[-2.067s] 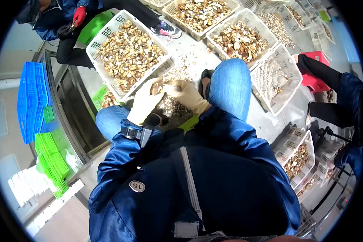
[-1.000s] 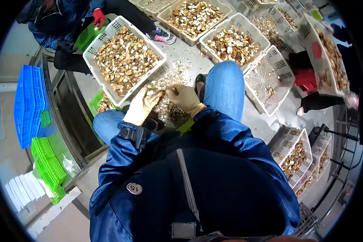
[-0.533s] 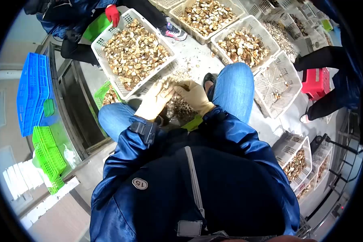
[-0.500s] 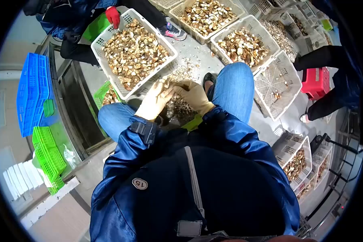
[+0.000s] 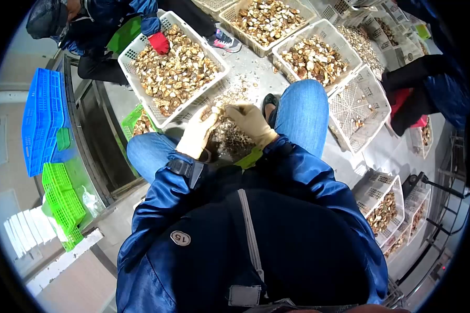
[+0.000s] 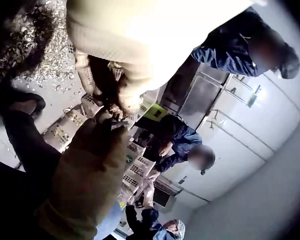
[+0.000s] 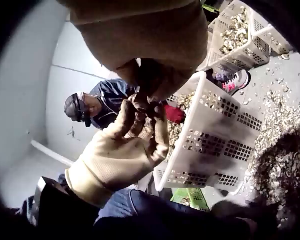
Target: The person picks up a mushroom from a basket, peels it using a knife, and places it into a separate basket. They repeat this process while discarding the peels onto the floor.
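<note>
The left hand (image 5: 196,133) is pinching a piece (image 5: 215,110) over the pile (image 5: 232,140); the right hand (image 5: 251,125) is hovering just right of it, grip unclear. A slackening pinch would be risking a drop.

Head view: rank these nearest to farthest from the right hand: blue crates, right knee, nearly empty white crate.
1. Right knee: just to the right of the right hand.
2. Nearly empty white crate: farther right, on the floor.
3. Blue crates: at the view's far left.
</note>
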A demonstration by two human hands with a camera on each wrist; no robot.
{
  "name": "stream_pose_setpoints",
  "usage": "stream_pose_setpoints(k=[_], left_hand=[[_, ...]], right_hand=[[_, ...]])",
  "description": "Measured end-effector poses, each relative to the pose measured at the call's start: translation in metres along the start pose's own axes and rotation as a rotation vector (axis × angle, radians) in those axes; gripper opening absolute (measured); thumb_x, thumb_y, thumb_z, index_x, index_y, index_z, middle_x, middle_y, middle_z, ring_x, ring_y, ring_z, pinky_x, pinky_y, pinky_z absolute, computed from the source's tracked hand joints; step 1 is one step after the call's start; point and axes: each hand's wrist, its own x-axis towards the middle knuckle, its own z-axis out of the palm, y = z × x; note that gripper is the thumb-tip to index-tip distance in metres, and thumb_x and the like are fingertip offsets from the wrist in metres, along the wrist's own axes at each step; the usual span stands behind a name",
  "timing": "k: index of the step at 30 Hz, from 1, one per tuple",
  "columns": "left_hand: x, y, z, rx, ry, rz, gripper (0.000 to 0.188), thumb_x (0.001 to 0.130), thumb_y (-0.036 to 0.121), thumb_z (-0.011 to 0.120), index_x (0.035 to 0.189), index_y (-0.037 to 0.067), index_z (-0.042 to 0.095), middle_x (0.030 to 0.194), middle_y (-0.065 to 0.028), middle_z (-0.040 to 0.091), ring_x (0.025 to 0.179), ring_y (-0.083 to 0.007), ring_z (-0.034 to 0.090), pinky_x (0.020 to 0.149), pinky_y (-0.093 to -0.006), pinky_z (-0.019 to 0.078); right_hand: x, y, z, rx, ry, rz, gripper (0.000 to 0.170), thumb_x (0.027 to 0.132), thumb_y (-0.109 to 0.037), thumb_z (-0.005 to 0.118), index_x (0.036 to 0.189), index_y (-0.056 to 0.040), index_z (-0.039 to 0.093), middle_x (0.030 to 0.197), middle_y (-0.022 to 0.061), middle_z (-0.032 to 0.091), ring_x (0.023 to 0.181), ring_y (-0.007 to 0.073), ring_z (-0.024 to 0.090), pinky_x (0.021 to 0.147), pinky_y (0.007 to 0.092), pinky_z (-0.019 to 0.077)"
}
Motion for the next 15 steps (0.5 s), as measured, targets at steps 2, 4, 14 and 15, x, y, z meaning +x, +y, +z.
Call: stream_pose_setpoints(k=[2,4,14,15], left_hand=[[-0.005,0.000,-0.003,0.068,0.043,-0.011,0.049,0.097,0.011,0.065,0.140,-0.001,0.046,0.125,-0.0072,0.061,0.110,-0.0160,0.061,0.096,-0.0308,0.0512],[-0.005,0.008,0.001,0.201,0.049,-0.023,0.049,0.098,0.012,0.064,0.141,-0.001,0.045,0.127,-0.0071,0.061,0.111,-0.0161,0.061,0.097,-0.0305,0.0503],[0.025,0.000,-0.035,-0.344,-0.054,-0.043,0.038,0.099,0.007,0.056,0.136,0.004,0.049,0.133,-0.0150,0.059,0.123,-0.0298,0.058,0.104,-0.0410,0.0496],[0.035,-0.010,-0.045,-0.315,-0.019,0.012,0.037,0.099,0.007,0.056,0.136,0.004,0.050,0.132,-0.0147,0.060,0.121,-0.0299,0.059,0.103,-0.0407,0.0506]], right_hand=[[-0.003,-0.003,0.001,0.005,0.004,-0.054,0.024,0.096,-0.025,0.067,0.102,-0.0020,0.071,0.088,0.0038,0.070,0.079,0.0124,0.061,0.072,0.0282,0.0495],[-0.005,0.000,0.006,-0.030,0.000,-0.175,0.024,0.096,-0.027,0.064,0.090,-0.0050,0.071,0.075,0.0018,0.065,0.067,0.0121,0.056,0.062,0.0303,0.0471],[0.005,0.056,0.006,-0.553,0.282,-0.673,0.021,0.088,-0.024,0.061,0.079,-0.0045,0.059,0.066,0.0168,0.059,0.066,0.0353,0.061,0.064,0.0440,0.0503],[-0.001,0.057,0.004,-0.515,0.230,-0.568,0.021,0.087,-0.025,0.060,0.082,-0.0047,0.060,0.067,0.0172,0.060,0.068,0.0375,0.063,0.066,0.0471,0.0513]])
